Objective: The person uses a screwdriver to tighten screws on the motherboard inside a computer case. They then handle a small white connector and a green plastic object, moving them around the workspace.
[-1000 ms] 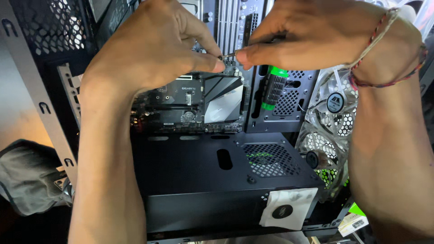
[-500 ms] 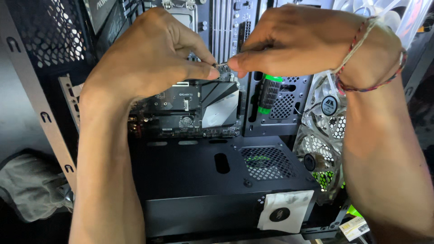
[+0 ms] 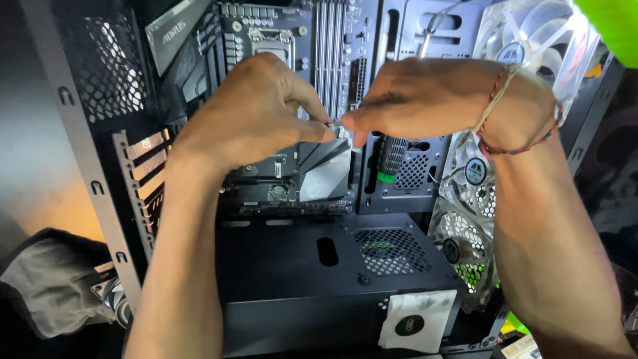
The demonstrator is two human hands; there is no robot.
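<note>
Inside the open computer case sits one motherboard, just behind both hands, with a stack of clear fans under the right wrist. The left hand and right hand meet fingertip to fingertip, pinching one small metal part, mostly hidden and too small to identify. The right hand also clasps a screwdriver whose shaft is hidden, its black-and-green handle hanging below the palm.

Both forearms bare, no sleeves, no gloves. Right hand w/ thin braided thread bands round the wrist, red, white & dark strands. Left hand wears nothing.
</note>
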